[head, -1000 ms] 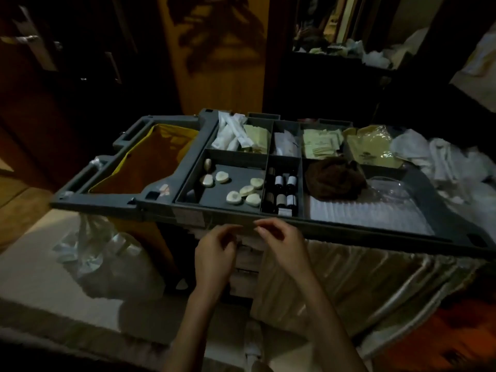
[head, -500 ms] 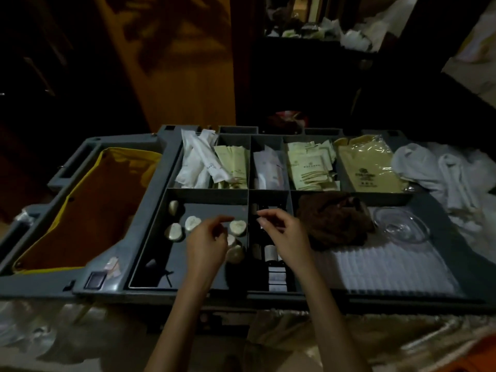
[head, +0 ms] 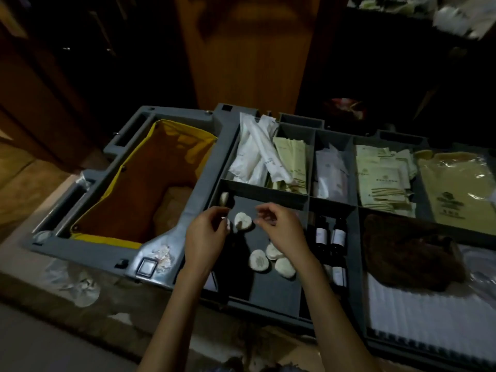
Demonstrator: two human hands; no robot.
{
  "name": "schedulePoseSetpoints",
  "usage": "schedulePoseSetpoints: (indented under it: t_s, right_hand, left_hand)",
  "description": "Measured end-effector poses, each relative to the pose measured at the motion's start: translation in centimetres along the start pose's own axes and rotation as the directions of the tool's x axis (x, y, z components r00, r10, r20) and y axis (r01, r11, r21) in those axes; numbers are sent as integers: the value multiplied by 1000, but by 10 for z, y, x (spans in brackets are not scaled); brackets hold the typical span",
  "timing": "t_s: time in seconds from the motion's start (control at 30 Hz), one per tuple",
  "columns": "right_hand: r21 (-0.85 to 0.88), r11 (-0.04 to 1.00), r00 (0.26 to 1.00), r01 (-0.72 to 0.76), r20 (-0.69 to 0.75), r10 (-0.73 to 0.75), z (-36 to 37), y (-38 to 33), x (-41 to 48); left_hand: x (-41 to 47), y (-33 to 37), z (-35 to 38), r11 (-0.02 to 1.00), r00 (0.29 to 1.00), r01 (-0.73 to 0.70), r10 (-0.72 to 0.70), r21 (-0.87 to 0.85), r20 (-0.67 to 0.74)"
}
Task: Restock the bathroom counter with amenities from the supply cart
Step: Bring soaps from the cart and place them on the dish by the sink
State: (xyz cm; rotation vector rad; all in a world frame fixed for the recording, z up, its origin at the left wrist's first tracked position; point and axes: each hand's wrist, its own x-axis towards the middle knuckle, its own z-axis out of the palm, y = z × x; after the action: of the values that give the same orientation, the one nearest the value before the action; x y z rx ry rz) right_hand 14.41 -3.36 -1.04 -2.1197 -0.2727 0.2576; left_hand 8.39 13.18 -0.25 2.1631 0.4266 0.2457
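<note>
Dim light here, and I'm looking down on the grey supply cart (head: 166, 237), its top tray cut into walled compartments. Both hands hover over the near-left compartment. My left hand (head: 205, 237) has its fingers curled by a pale piece half hidden under them, and I can't tell whether I'm pinching it. My right hand (head: 281, 226) is just beside it, thumb and forefinger curved toward each other, and I can't tell whether anything sits between them. A heart-shaped soap (head: 243, 222) lies between my hands. Three more soaps (head: 259, 260) huddle together just left of my right wrist, and a lone soap (head: 224, 198) leans in the far left corner. From that cluster to the near wall, the compartment's dark floor shows. Right of the divider, small dark bottles (head: 338, 236) stand upright in a narrow slot. The far row holds white sachets (head: 255, 154) and green packets (head: 292, 162). On the left a yellow-rimmed bag (head: 139, 200) gapes open. On the right a brown cloth (head: 408, 253) lies on a white ribbed mat (head: 429, 318). Past the far edge stands a wooden door (head: 241, 49), with darkness either side.
</note>
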Motion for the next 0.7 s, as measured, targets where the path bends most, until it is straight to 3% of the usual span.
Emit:
schedulePoseSetpoints:
  t_s: [0.2, 0.33, 0.7]
  right_hand:
    - [-298, 954, 995, -46, 74, 71, 30, -3, 22]
    - [-373, 926, 994, -58, 64, 88, 40, -3, 27]
    - [-208, 978, 999, -29, 38, 37, 44, 0, 18]
  left_hand:
    - [5, 0, -4, 999, 1000, -6, 6, -36, 9]
    - [6, -2, -6, 998, 1000, -11, 12, -58, 9]
    - [4, -8, -7, 997, 998, -54, 55, -60, 25]
